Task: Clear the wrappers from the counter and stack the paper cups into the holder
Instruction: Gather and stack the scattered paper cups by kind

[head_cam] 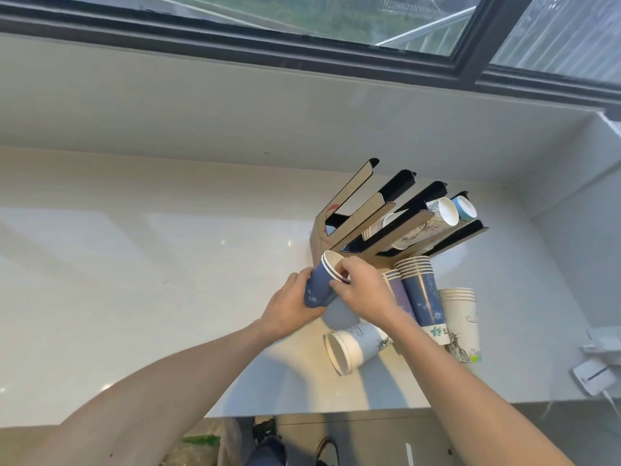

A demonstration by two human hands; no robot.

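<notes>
I see left hand (291, 304) gripping blue cup stack (321, 284), right hand (364, 286) pinching its rim (holder (349, 227) just beyond).

Left hand (289, 306) curled in a grip, right hand (364, 284) pinching, forearms bare and converging

Pale glossy counter (134, 264), running beneath a window sill to a right-hand corner. Items on it, all toward the right end:
- cardboard cup holder (339, 227) with slanted black-lined channels, near the back edge;
- dark blue cup stack (424, 294), rims toward the holder;
- white cup stack (462, 321), beside it;
- pale blue cups on their side (353, 346), nearest the front edge;
- white devices (594, 375), at the right front corner.
</notes>
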